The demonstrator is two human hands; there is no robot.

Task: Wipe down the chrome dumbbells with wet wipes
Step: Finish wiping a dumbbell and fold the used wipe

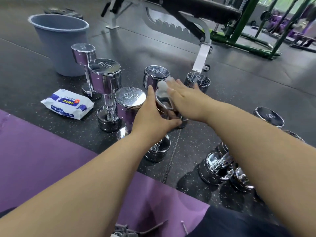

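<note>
While my left hand (153,115) curls round the upper head of a dumbbell (163,101) standing on the floor (239,93) just past my mat (42,151), my right hand (184,98) lies flat, fingers straight, pressing a wipe (163,85) to that head's far edge. The 6KG dumbbell (130,98) and 7KG dumbbell (156,74) stand just beside it. The wipe pack (67,104) and bucket (59,45) sit further left.

A single wide-angle camera on the person's head looks forward and down along both outstretched forearms, close over the dark gym floor (239,93). The chrome dumbbells (104,77) stand mid-frame, a purple mat (42,151) fills the near lower left, and a weight bench (196,11) lies far at the top.
</note>
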